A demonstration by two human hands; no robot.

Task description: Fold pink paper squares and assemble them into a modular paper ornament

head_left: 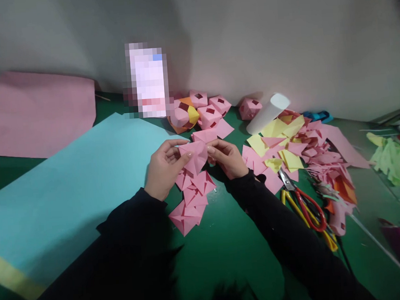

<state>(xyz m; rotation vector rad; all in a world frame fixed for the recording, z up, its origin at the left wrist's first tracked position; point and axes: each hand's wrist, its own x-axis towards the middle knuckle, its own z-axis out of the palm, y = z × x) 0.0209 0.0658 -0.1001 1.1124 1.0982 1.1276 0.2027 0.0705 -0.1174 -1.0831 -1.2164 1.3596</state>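
Note:
Between my two hands is a piece of folded pink paper [196, 158], raised over the table. My left hand [165, 166] pinches its left side, thumb on top. At its right edge, my right hand [228, 157] grips with thumb and fingertips. Below it several folded pink paper pieces [193, 195] lie in a loose pile on the green tabletop. Just beyond my hands are more flat pink papers [224, 127]. Behind those sit several pink paper boxes [208, 115] with square openings, one of them with orange and yellow parts.
Left lies a large light-blue sheet [95, 175], with a pink sheet [43, 110] behind. A blurred-out lit panel [149, 80] leans on the wall. Right are a white paper roll [269, 113], yellow papers [291, 159], red-handled scissors [310, 208], a yellow-handled tool [295, 207] and a pink glue gun [338, 218].

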